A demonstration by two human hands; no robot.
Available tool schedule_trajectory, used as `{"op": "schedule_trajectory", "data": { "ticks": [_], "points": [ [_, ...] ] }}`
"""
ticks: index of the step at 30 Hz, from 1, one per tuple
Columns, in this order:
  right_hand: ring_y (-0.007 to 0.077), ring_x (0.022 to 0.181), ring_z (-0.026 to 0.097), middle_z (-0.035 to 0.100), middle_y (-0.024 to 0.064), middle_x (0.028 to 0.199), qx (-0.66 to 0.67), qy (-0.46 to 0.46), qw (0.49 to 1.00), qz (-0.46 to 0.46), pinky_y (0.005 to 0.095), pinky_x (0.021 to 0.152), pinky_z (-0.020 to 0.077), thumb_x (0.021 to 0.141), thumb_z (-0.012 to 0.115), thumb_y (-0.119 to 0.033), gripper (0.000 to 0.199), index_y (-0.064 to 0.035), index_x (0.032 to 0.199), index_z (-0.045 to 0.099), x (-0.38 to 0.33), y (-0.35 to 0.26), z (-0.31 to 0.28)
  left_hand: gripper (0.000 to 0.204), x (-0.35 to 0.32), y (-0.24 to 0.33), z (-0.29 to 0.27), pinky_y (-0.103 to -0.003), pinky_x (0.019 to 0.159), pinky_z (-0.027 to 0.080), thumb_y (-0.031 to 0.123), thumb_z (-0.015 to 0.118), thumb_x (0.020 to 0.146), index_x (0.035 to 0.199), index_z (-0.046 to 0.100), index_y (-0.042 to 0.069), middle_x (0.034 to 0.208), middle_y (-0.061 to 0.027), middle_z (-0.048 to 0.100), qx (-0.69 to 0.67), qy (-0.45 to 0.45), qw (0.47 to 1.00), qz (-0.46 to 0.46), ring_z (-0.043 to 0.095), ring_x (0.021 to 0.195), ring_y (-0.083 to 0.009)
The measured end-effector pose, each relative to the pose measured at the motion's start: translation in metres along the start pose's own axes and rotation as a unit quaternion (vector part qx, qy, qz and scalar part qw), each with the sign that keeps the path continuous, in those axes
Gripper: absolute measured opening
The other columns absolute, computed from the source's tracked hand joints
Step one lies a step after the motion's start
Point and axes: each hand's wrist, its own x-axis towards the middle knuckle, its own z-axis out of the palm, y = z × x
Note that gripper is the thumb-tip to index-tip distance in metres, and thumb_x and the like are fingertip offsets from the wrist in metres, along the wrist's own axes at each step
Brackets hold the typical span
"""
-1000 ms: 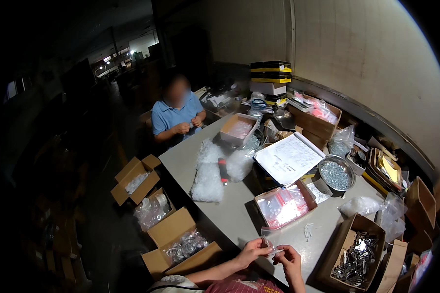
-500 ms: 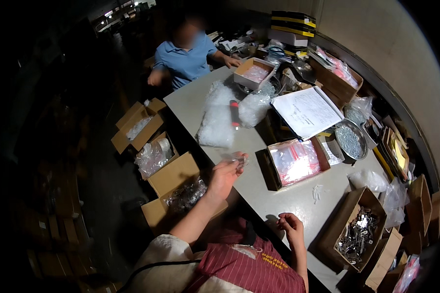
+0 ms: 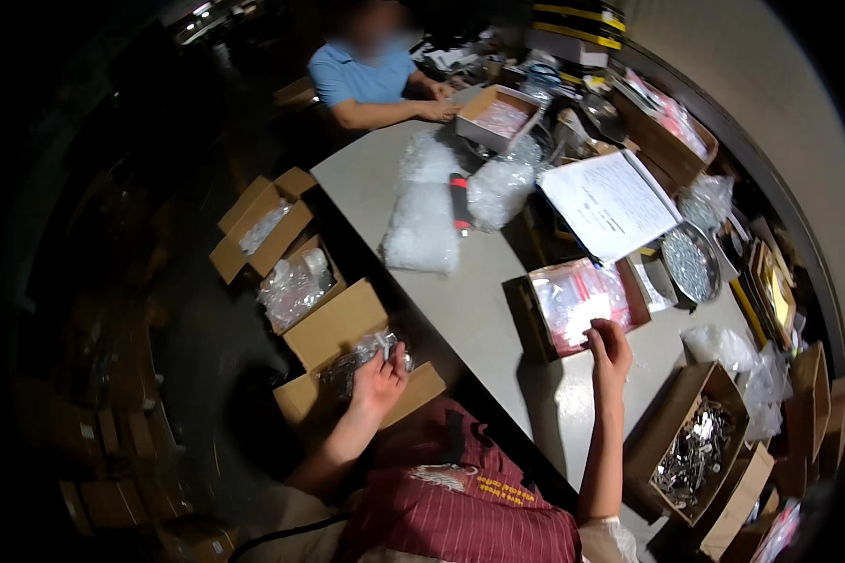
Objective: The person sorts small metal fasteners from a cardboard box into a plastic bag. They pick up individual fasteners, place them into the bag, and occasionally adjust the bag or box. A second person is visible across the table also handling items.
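Observation:
My left hand (image 3: 380, 383) is over an open cardboard box (image 3: 333, 314) at the table's left side, fingers loosely curled and apart. Clear bags of dark metal parts (image 3: 345, 368) lie in that box, just beyond my fingertips. Over the near right corner of a shallow box (image 3: 640, 306) is my right hand (image 3: 610, 349), its thumb and fingers drawn together at the red-edged clear zip bags (image 3: 573, 298). Whatever is between those fingertips is too small to make out.
Two more cardboard boxes (image 3: 286, 218) with plastic bags stand beyond, left of the table (image 3: 488, 300). On it are bubble wrap (image 3: 421, 230), a red-black tool (image 3: 459, 205), a clipboard (image 3: 610, 206), a metal bowl (image 3: 690, 267) and a box of metal clips (image 3: 695, 450). A co-worker (image 3: 371, 84) sits opposite.
My left hand has moved from the table edge down over the cardboard box; the small clear bag it held no longer shows in it. My right hand has reached forward to the zip bags.

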Motion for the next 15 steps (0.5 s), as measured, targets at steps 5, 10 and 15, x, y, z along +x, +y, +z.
{"op": "schedule_trajectory", "data": {
  "ticks": [5, 10, 15],
  "points": [
    [0.0339, 0.089, 0.064, 0.061, 0.0219, 0.111, -0.316, 0.019, 0.945, -0.077, 0.0416, 0.077, 0.0538, 0.088, 0.073, -0.011, 0.038, 0.0010, 0.121, 0.060, 0.042, 0.022, 0.013, 0.027, 0.009, -0.015, -0.009, -0.028, 0.085, 0.049, 0.018, 0.056, 0.103, 0.125, 0.059, 0.004, 0.121, -0.0065, 0.066, 0.065, 0.033, 0.994, -0.079, 0.065, 0.102, -0.0169],
    [0.0376, 0.091, 0.062, 0.061, 0.0205, 0.098, -0.515, 0.054, 0.853, -0.072, 0.0464, 0.080, 0.0513, 0.080, 0.081, -0.025, 0.039, -0.0006, 0.106, 0.064, 0.063, 0.060, 0.002, 0.021, 0.032, -0.045, 0.033, -0.028, 0.080, 0.050, 0.014, 0.060, 0.100, 0.119, 0.062, 0.006, 0.114, -0.0067, 0.068, 0.204, -0.110, 0.969, -0.091, 0.065, 0.098, -0.0164],
    [0.0311, 0.085, 0.068, 0.071, 0.0139, 0.095, -0.290, 0.081, 0.948, -0.106, 0.0386, 0.077, 0.0524, 0.090, 0.070, -0.014, 0.015, -0.0009, 0.095, 0.073, 0.050, 0.029, -0.007, 0.027, 0.016, -0.078, 0.105, -0.029, 0.086, 0.048, 0.011, 0.057, 0.100, 0.126, 0.058, 0.004, 0.114, -0.0061, 0.066, 0.416, -0.221, 0.881, 0.043, 0.064, 0.099, -0.0160]
  ]
}}
